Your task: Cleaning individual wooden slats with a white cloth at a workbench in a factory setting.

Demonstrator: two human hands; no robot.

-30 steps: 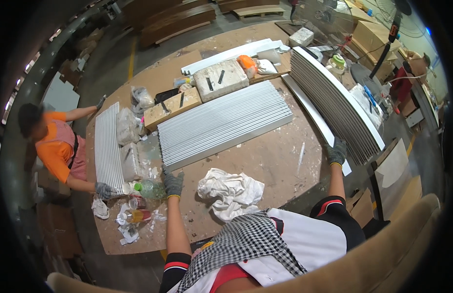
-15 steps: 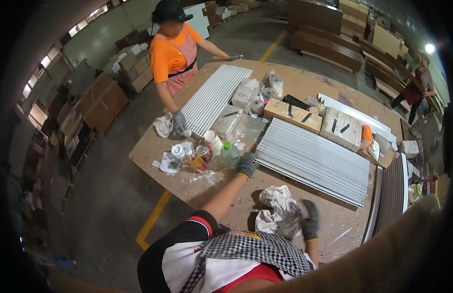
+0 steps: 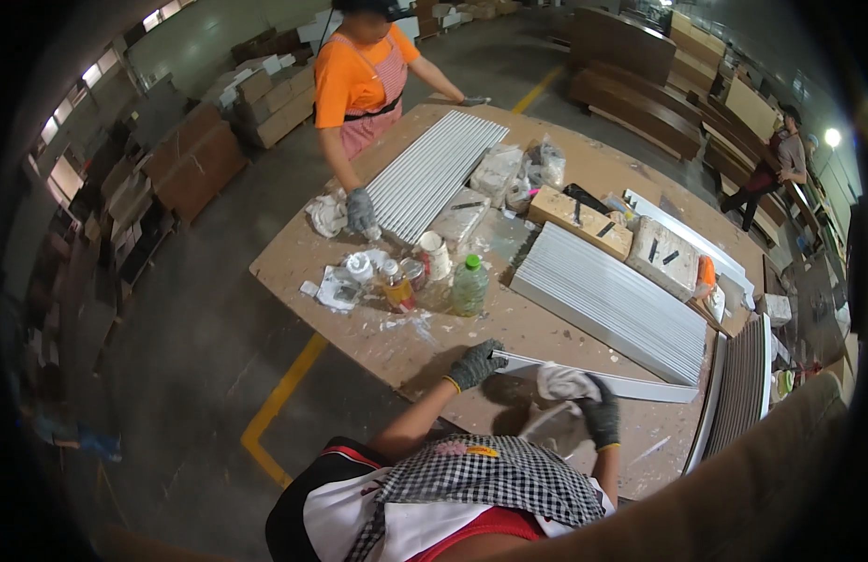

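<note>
In a grey work glove, my left hand grips the near-left end of a long white strip. The strip lies slanted across the table, its far end close to the corner of a stack of white strips. My gloved right hand holds a bunched white cloth against the strip, partway along it. Some of the cloth hangs down below the strip toward the table. My right fingers are partly hidden by the cloth.
Beyond my left hand stand a green-capped bottle, a white cup and small bottles. Across the brown table, a co-worker in orange rests a gloved hand near another strip row. Dark strips lie at right.
My left hand has drawn one strip off the stack toward me. My right hand has lifted the cloth from the table onto that strip. The view has shifted slightly.
</note>
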